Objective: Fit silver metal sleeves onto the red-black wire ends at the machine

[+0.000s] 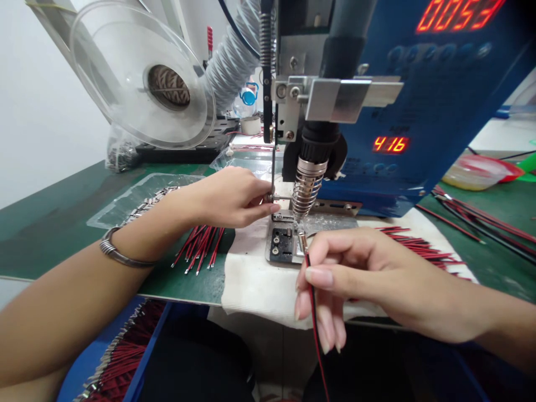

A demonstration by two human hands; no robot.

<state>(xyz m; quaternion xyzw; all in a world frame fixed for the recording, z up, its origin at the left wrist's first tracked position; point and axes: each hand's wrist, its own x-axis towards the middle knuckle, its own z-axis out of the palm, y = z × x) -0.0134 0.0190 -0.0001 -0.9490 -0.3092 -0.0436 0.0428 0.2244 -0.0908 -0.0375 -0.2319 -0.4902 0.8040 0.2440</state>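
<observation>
My right hand (pixel 360 273) pinches a red and black wire (pixel 315 318) between thumb and fingers. A small metal end piece (pixel 302 241) tops the wire, just below the tip of the soldering iron (pixel 305 187), which has a coiled metal guard. The wire's lower part hangs down past the table edge. My left hand (pixel 234 195) is closed, thumb and index finger together beside the thin upright rod of the machine. What lies between those fingertips is too small to make out. A metal plate with a black fixture (pixel 278 245) sits under the iron.
A blue machine (pixel 377 184) with lit red digits stands behind the iron. Bundles of red and black wires (pixel 201 245) lie left and right on the green table (pixel 50 223). A clear tray (pixel 104 209) holds metal parts. More wires fill a blue bin (pixel 146 357) below.
</observation>
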